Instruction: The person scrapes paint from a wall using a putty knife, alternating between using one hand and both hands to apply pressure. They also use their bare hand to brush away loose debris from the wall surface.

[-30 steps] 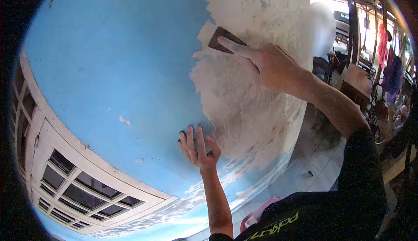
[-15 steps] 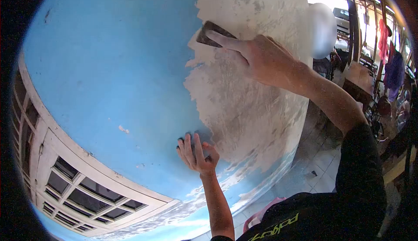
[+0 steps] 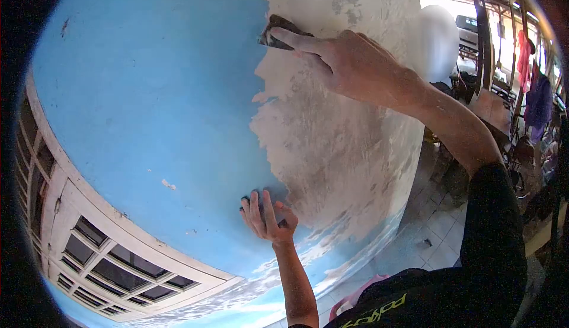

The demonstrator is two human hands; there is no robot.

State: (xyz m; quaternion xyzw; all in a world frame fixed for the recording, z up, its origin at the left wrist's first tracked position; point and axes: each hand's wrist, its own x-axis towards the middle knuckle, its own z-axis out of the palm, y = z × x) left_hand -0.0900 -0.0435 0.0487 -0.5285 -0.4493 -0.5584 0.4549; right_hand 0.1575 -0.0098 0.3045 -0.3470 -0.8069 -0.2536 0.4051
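A dark, flat scraper (image 3: pixel 274 27) is gripped in my right hand (image 3: pixel 361 67), with the index finger stretched along the blade. Its edge meets the ragged border between the blue paint (image 3: pixel 160 91) and the bare grey-white plaster (image 3: pixel 332 132) of the wall. A small pale flake shows at the blade's left end. Lower down, my left hand (image 3: pixel 267 218) rests against the blue paint beside that border, its fingers extended and slightly apart. Most of the scraper's rear part is hidden under my right hand.
A white-framed door or window (image 3: pixel 130 263) with dark panes is at lower left. Pale floor tiles (image 3: pixel 435 227) lie below the wall. On the right hang a red cloth (image 3: pixel 523 61) and a purple cloth (image 3: pixel 538 100) among wooden posts (image 3: pixel 485 37) and clutter.
My right hand has moved slightly up and left with the scraper, whose blade has tilted, and a flake now shows at its end. My left hand stays in place on the wall.
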